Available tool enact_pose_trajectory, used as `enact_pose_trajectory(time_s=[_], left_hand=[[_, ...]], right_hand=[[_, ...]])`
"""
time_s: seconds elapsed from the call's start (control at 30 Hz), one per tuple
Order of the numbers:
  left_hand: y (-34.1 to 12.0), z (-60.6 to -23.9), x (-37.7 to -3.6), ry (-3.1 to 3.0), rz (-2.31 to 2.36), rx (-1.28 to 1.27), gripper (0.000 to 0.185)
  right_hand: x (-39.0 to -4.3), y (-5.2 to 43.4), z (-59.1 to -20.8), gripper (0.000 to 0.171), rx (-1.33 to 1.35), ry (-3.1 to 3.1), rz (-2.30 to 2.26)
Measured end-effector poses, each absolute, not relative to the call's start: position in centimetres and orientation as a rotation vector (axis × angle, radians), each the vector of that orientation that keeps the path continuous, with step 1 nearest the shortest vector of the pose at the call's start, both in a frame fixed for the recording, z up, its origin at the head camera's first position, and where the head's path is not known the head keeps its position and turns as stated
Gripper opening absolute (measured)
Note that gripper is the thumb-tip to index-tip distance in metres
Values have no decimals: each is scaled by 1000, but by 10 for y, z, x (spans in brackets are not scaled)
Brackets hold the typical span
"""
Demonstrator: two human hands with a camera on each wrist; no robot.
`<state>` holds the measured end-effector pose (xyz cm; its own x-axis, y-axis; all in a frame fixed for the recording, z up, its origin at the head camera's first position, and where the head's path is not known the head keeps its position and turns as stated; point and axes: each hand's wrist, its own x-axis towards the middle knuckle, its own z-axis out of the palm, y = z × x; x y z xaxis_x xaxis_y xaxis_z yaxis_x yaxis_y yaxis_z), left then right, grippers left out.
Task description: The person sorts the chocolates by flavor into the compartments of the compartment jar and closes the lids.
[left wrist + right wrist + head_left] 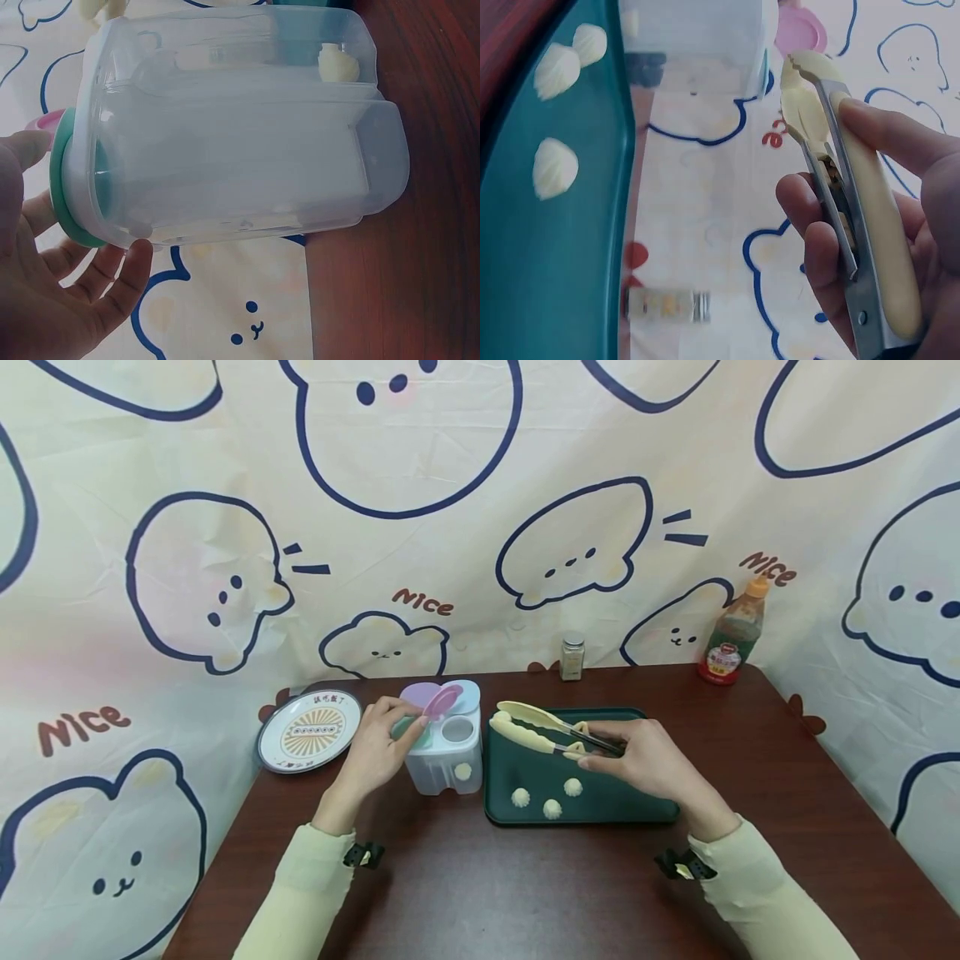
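My left hand [381, 739] pinches the raised pink lid [443, 702] of a clear storage box [442, 771] with several round coloured lids. One opening in its white top stands uncovered. In the left wrist view, the pink lid [51, 120] shows by the thumb, near a green lid [66, 187]. A small white dumpling-like piece [337, 64] lies inside the box. My right hand [637, 758] grips cream-coloured tongs [528, 737] above a green tray [622, 806]. Nothing clearly shows between the tong tips. Three similar white pieces [552, 809] lie on the tray.
A round patterned plate [309, 732] lies left of the box. Behind the tray stands a small jar [572, 657], seen also in the right wrist view. A sauce bottle [733, 633] with an orange cap stands at the back right. A printed cloth hangs behind the brown table [510, 893].
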<state>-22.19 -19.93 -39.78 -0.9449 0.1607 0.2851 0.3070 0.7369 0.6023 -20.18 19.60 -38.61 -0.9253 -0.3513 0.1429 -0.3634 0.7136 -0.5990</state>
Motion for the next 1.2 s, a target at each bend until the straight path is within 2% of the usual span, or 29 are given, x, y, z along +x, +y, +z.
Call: enact_pose_trajectory(time_s=[0.37, 1.2], left_hand=[[-200, -398, -223, -2724, -992, -372, 46], [-199, -398, -222, -2730, -990, -361, 47]], right_hand=[[-202, 164, -376, 47, 701, -2824, 1056], [-209, 143, -374, 52, 746, -2870, 974]])
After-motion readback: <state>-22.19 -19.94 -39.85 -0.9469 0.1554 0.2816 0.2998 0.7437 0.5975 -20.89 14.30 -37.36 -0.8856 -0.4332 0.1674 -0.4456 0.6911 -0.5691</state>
